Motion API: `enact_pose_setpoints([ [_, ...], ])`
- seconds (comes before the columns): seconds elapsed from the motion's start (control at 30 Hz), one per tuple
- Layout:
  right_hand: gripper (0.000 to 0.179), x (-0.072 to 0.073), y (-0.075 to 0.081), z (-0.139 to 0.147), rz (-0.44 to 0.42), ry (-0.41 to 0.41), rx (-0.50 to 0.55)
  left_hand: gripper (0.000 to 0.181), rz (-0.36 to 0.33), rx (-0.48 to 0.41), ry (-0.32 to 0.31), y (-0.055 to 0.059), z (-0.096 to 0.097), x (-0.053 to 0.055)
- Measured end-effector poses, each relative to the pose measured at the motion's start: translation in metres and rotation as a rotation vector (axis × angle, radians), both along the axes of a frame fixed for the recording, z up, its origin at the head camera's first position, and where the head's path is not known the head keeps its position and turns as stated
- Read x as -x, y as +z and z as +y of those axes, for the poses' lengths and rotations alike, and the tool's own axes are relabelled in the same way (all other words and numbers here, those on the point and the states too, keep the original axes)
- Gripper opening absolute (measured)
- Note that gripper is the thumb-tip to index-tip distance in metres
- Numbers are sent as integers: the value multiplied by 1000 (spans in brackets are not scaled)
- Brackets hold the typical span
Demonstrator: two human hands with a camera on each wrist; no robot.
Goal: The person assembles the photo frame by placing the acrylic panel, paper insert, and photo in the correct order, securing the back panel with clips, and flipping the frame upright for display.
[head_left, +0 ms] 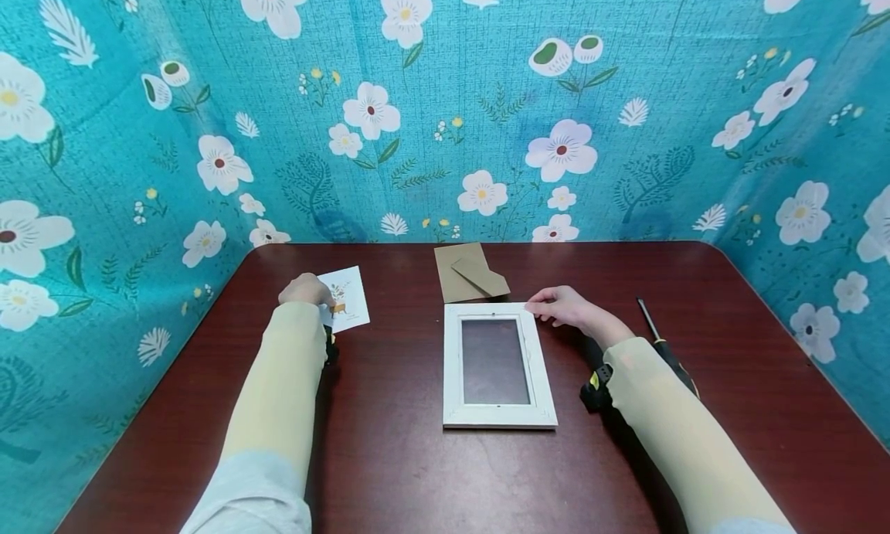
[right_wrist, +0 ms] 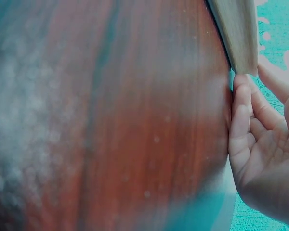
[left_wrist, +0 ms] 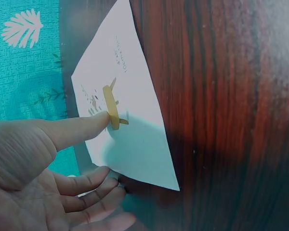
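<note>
My left hand [head_left: 306,289] is at the back left of the table, holding a white picture card [head_left: 353,293] by its near left part. In the left wrist view the thumb lies on the printed yellow bench of the card [left_wrist: 135,96], and the other fingers curl at its edge. My right hand [head_left: 566,305] grips the far right corner of a white picture frame [head_left: 453,364]. In the right wrist view the thumb is on one face of the frame's corner [right_wrist: 243,38] and the fingers bend against its side. Through the frame's opening a dark pane shows.
A brown backing board [head_left: 455,275] with a fold-out stand leg [head_left: 481,277] lies just behind the frame. To the right, a screwdriver [head_left: 666,352] with a black and yellow handle lies partly behind the right forearm. Flowered turquoise cloth [head_left: 445,132] borders the dark red table [head_left: 389,457].
</note>
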State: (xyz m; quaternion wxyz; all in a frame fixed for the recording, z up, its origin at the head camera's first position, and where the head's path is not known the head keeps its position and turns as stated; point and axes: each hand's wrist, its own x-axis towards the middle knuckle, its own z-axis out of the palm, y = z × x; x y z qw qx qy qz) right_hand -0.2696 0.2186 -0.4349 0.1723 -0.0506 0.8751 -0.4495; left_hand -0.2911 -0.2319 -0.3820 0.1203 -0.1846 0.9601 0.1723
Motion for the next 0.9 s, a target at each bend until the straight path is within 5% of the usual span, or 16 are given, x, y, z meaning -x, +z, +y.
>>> enact_pose_setpoints([
  [0.7, 38, 0, 1, -1, 0, -10, 0, 47, -2, -25, 1, -2, 0, -1],
  [0.9, 38, -1, 2, -1, 0, -10, -7, 74, -35, -62, 36, -3, -5, 3],
])
